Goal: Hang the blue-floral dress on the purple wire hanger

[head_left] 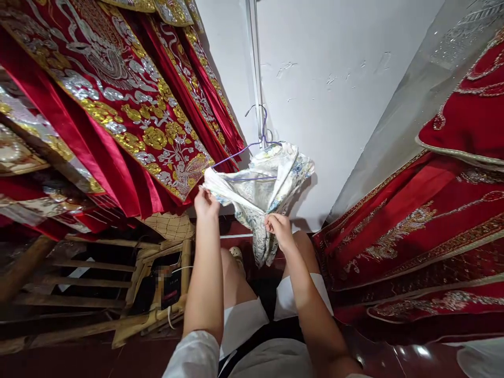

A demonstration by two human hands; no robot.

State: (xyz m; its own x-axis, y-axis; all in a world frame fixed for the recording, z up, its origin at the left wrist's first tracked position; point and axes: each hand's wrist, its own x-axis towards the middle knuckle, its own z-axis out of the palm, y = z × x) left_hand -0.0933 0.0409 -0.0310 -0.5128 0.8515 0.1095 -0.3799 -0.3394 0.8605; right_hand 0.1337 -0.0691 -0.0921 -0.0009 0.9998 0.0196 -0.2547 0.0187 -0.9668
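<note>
I see the floral garment (260,195) draped on a purple hanger (237,153) by the white wall (323,42), left hand (207,202) pinching one upper edge, right hand (279,228) pinching its front. Uneven pulling could, I reckon, slide the loose cloth off or tip the hanger.

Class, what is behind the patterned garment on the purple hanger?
White wall shows around its upper part, and a silvery pole runs down toward it; the garment hides anything directly behind.

Before you: one hanger (263,134), twelve o'clock; one patterned garment (258,197), dial centre; your two hands (207,203), nine and five o'clock.
</note>
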